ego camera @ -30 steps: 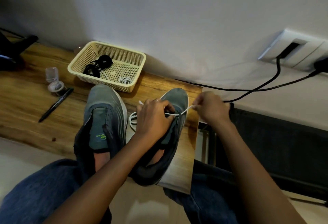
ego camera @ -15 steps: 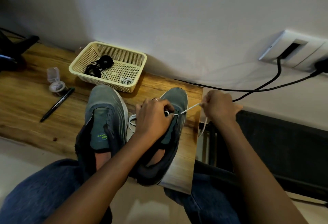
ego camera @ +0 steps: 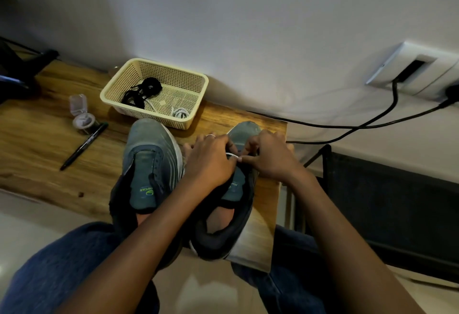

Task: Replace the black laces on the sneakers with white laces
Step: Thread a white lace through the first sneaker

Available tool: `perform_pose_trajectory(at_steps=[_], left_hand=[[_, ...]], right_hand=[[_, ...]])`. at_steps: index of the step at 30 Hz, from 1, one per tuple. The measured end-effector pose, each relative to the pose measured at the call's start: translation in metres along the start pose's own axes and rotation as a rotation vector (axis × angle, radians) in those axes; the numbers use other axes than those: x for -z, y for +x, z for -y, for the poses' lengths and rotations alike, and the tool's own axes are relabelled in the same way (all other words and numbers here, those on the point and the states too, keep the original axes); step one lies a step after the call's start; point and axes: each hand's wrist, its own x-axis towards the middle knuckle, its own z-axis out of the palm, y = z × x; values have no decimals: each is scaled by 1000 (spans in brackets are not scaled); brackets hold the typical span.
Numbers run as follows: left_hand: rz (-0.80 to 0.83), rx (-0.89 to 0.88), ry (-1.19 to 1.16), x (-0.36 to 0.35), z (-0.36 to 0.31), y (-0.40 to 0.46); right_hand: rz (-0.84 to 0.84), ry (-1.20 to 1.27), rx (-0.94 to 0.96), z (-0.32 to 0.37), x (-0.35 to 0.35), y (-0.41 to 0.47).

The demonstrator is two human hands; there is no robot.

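Wooden boards of a low table (ego camera: 37, 137) run under a plain white wall, and on them we are working at the right sneaker (ego camera: 242, 189). Our left hand (ego camera: 211, 162) curls over its lace area, fingers bent, pinching a short length of white lace (ego camera: 232, 156); our right hand (ego camera: 270, 157) meets it just beside, thumb and fingertips closed on the same lace (how the lace runs through the eyelets is hidden beneath both hands). That sneaker sits near the table's right end, toe toward the wall, heel hanging over the near edge. Beside it to the left stands the left sneaker (ego camera: 146, 164), its tongue bare, with no lace showing.

Beyond the two toes sits a cream basket (ego camera: 119, 82), which holds a bundle of black laces (ego camera: 142, 91) toward its left and a small coil of white lace (ego camera: 180, 113) at its near right corner. Left of the basket lie a small clear box (ego camera: 80, 115) with its lid open and, touching it, a black pen (ego camera: 83, 146). At right, black cables (ego camera: 372, 120) run from a wall socket (ego camera: 419, 65) down along the wall.
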Motion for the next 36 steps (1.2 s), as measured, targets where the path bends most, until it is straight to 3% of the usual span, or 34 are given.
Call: perform_pose_trajectory(at_steps=[4, 8, 13, 17, 22, 24, 26, 28, 30, 32, 34, 36], left_hand=[[29, 14, -33, 7, 8, 5], [134, 52, -12, 14, 21, 8], [124, 4, 25, 18, 27, 9], [124, -29, 156, 19, 29, 7], [152, -38, 328, 26, 36, 6], [128, -24, 336, 30, 39, 7], [49, -5, 233, 32, 38, 10], [1, -6, -28, 31, 37, 14], [22, -36, -302, 28, 34, 17], [26, -74, -380, 27, 30, 18], [5, -78, -418, 31, 28, 17], [-25, -55, -434, 35, 32, 18]], right_hand=[[-14, -64, -25, 3, 4, -2], [-117, 47, -93, -16, 14, 4], [72, -51, -121, -27, 12, 3], [62, -142, -163, -23, 11, 6], [-259, -55, -449, -30, 35, 3], [-261, -146, -492, -28, 37, 1], [-151, -240, -416, -25, 32, 1], [-84, -154, -168, -13, 27, -1], [-6, 155, 94, 6, 26, -4], [78, 423, 199, 20, 22, -7], [43, 491, 203, 27, 18, -5], [-174, 508, 119, 24, 16, 1]])
